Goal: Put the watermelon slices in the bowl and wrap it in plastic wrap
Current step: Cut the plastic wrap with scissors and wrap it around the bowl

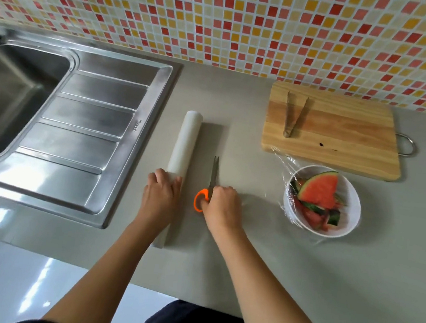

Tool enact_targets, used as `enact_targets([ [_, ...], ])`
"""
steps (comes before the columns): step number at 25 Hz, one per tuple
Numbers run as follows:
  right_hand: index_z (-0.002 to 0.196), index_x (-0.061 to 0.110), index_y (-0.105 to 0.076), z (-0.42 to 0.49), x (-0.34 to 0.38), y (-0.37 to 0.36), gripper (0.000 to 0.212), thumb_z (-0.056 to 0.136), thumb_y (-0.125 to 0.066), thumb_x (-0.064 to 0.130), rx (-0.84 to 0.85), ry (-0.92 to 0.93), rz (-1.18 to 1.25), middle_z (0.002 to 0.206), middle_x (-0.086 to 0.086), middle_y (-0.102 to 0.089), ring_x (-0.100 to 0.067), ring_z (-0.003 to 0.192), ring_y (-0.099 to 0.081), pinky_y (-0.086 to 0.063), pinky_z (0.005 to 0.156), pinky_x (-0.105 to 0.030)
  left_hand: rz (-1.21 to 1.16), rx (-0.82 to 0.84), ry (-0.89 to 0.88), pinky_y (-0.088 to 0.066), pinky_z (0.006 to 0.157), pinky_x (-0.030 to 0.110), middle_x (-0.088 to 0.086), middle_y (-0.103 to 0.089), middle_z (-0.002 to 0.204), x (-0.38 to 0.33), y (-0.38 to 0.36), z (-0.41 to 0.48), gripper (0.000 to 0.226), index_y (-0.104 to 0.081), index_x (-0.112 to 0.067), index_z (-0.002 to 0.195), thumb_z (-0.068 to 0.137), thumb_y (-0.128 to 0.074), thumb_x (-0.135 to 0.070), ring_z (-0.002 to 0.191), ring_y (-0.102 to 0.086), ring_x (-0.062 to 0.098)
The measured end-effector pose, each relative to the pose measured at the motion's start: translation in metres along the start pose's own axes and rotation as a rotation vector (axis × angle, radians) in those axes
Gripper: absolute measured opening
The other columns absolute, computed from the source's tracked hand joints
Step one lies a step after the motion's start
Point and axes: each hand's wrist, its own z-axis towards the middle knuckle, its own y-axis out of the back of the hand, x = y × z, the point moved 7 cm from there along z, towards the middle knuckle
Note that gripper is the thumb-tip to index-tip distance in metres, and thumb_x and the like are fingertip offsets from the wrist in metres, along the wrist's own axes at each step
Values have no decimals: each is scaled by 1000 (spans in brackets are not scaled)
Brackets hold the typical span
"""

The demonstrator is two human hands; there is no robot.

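Head view: the person is looking down over the bench [248,259].
Left grip [160,195]: it is lying on top of the plastic wrap roll [184,144], fingers curling over the roll and holding it against the bench.
Right grip [221,205]: it is grasping the orange handle of the scissors [214,173], the 2 blades lying nearly together and pointing away from the person.
Roll: it is lying lengthwise just right of the sink [13,99], with the scissors just beside it on the right.
Bowl [346,223]: it is sitting well right of both hands, touching the near edge of the cutting board [343,139].
Watermelon slices [319,190]: they are resting inside the bowl.
Film [287,167]: it is covering the bowl and bunching at its left rim.
Tongs [295,115]: they are lying on the board.
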Motion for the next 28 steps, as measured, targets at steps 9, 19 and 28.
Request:
enact_targets([
  [9, 106, 6, -58, -11, 3, 11, 29, 89, -54, 29, -78, 65, 10, 107, -16, -60, -32, 100, -57, -42, 80, -35, 436, 198, 124, -32, 82, 38, 19, -38, 126, -3, -15, 3, 46, -40, -6, 131, 100, -22, -35, 116, -37, 36],
  [19, 88, 16, -65, -29, -135, 193, 15, 88, -57, 28, -630, 134, 319, 77, -1, -68, -14, 68, -59, -40, 63, -22, -132, -33, -292, -37, 73, 30, 16, -60, 89, -138, -24, -3, 21, -65, -5, 90, 94, -51, -21, 78, -53, 28],
  [28, 131, 18, -50, 58, -252, 149, 116, 52, -16, 96, 303, -385, 521, 138, -8, -49, -26, 128, -43, -30, 110, -45, -686, 581, 222, -48, 89, 41, 15, -70, 90, -147, -140, -30, 64, -72, -9, 90, 98, -26, -52, 86, -62, 30],
])
